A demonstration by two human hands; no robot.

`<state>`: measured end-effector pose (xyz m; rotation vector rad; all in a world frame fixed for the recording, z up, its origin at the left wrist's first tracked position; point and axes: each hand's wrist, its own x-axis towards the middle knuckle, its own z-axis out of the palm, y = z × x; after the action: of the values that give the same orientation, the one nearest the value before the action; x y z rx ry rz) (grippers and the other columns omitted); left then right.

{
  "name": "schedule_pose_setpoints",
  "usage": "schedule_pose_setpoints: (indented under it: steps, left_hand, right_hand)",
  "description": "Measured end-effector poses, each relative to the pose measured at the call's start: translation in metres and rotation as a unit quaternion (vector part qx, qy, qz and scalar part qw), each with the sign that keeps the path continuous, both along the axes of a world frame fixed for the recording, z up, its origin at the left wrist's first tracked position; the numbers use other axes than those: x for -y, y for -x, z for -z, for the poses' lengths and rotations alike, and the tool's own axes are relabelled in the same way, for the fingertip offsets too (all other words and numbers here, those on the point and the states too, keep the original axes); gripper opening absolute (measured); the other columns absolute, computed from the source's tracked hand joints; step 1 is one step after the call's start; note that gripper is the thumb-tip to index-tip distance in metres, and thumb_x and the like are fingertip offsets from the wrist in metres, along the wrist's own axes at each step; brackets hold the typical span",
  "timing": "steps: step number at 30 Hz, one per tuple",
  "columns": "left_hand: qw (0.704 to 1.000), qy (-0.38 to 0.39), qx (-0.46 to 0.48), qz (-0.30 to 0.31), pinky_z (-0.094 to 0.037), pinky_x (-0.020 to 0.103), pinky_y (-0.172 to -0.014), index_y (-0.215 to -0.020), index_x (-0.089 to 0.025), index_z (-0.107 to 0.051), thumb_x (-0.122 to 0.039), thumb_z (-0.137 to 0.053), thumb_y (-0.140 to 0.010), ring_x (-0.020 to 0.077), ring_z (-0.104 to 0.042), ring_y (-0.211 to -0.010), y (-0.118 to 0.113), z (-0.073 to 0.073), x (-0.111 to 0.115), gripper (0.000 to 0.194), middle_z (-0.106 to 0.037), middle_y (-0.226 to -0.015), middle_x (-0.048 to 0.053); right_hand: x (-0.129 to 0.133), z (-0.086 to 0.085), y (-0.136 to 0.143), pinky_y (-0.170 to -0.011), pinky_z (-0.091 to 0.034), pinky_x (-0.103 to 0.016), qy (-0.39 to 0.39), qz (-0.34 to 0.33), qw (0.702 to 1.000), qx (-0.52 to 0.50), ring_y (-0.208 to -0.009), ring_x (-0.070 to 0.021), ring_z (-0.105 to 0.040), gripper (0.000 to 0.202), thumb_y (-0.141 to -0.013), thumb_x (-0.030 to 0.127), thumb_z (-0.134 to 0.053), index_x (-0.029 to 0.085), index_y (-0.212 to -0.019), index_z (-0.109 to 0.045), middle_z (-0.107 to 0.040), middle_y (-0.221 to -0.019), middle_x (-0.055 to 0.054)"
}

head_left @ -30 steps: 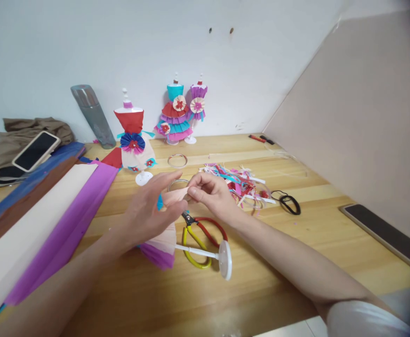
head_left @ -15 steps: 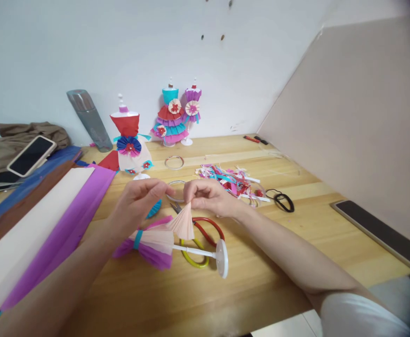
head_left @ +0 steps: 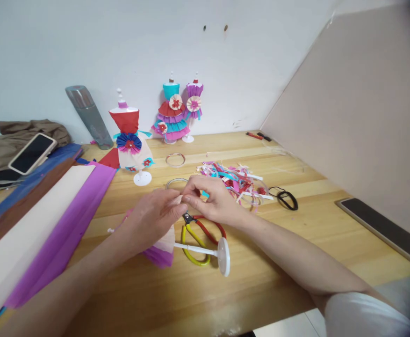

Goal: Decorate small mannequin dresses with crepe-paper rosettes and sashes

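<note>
My left hand [head_left: 157, 213] is closed round a pleated pale pink paper piece [head_left: 177, 200], most of which its fingers hide. The thumb and fingers of my right hand [head_left: 208, 199] pinch the same piece at its right end, so both hands meet. Below them a small white dress stand [head_left: 223, 256] lies on its side, wearing a pink and purple paper skirt [head_left: 162, 248] that my left hand and forearm partly cover. Pliers with one red and one yellow handle [head_left: 194, 260] lie beside and under the stand's pole.
Three dressed mini stands [head_left: 125, 121] stand at the back. Paper scraps [head_left: 234, 180] and a black cord [head_left: 289, 200] lie right of centre. Coloured paper sheets [head_left: 61, 234], a phone [head_left: 32, 153] and a bottle [head_left: 90, 117] are at left. A dark flat device [head_left: 383, 231] lies far right.
My left hand has moved right and closed on the pleated paper beside my right hand. The paper fan, spread out below my right hand before, is now mostly hidden.
</note>
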<state>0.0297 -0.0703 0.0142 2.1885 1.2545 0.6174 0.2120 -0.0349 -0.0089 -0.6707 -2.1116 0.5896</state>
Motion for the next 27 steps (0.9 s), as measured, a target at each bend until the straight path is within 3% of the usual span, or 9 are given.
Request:
schedule_pose_setpoints:
  steps: [8, 13, 18, 23, 25, 27]
  left_hand:
    - [0.993, -0.083, -0.064, -0.049, -0.035, 0.029, -0.062, -0.071, -0.020, -0.049, -0.028, -0.035, -0.093, 0.0169, -0.051, -0.065, -0.006, 0.005, 0.005, 0.027, -0.055, -0.067, 0.001]
    - [0.991, -0.073, -0.081, -0.080, -0.032, 0.029, -0.059, -0.066, -0.021, -0.040, -0.026, -0.032, -0.093, 0.0166, -0.047, -0.061, -0.008, 0.008, 0.006, 0.028, -0.049, -0.062, 0.000]
    - [0.993, -0.063, -0.077, -0.069, -0.031, 0.029, -0.058, -0.066, -0.022, -0.037, -0.026, -0.031, -0.092, 0.0159, -0.045, -0.060, -0.008, 0.006, 0.005, 0.027, -0.049, -0.063, 0.000]
    - [0.997, -0.026, -0.057, -0.048, -0.028, 0.028, -0.055, -0.063, -0.021, -0.038, -0.033, -0.033, -0.092, 0.0137, -0.042, -0.055, 0.003, 0.002, -0.006, 0.032, -0.044, -0.056, -0.003]
    - [0.997, -0.006, -0.044, -0.056, -0.028, 0.027, -0.054, -0.063, -0.021, -0.041, -0.036, -0.034, -0.092, 0.0131, -0.042, -0.053, 0.012, 0.002, -0.016, 0.034, -0.044, -0.055, -0.004]
    - [0.997, -0.013, -0.026, -0.066, -0.032, 0.027, -0.056, -0.064, -0.020, -0.046, -0.037, -0.037, -0.091, 0.0140, -0.046, -0.058, 0.021, 0.004, -0.027, 0.033, -0.050, -0.057, -0.003]
  right_hand:
    - [0.007, 0.000, 0.007, -0.053, -0.037, -0.022, 0.054, 0.050, 0.997, -0.030, -0.054, -0.0095, -0.047, 0.014, -0.081, 0.019, -0.057, 0.017, -0.068, -0.056, -0.053, -0.059, 0.003]
    - [0.008, 0.002, 0.010, -0.052, -0.037, -0.021, 0.072, 0.069, 0.994, -0.041, -0.052, -0.0090, -0.046, 0.014, -0.080, 0.020, -0.057, 0.018, -0.066, -0.056, -0.052, -0.056, 0.004]
    - [0.010, 0.004, 0.012, -0.051, -0.036, -0.021, 0.095, 0.083, 0.991, -0.051, -0.052, -0.0088, -0.047, 0.014, -0.079, 0.021, -0.058, 0.017, -0.066, -0.057, -0.055, -0.057, 0.003]
    - [-0.003, 0.005, 0.003, -0.058, -0.042, -0.024, 0.149, 0.016, 0.988, -0.026, -0.061, -0.0118, -0.056, 0.020, -0.087, 0.030, -0.053, 0.016, -0.081, -0.065, -0.067, -0.070, -0.002]
    - [-0.014, 0.009, -0.002, -0.066, -0.044, -0.027, 0.117, -0.004, 0.993, 0.023, -0.072, -0.0145, -0.060, 0.021, -0.090, 0.029, -0.050, 0.015, -0.090, -0.067, -0.070, -0.082, -0.005]
    - [-0.025, 0.017, -0.006, -0.074, -0.043, -0.031, 0.035, 0.007, 0.991, 0.133, -0.079, -0.0180, -0.060, 0.015, -0.084, 0.024, -0.057, 0.015, -0.090, -0.067, -0.070, -0.085, -0.007]
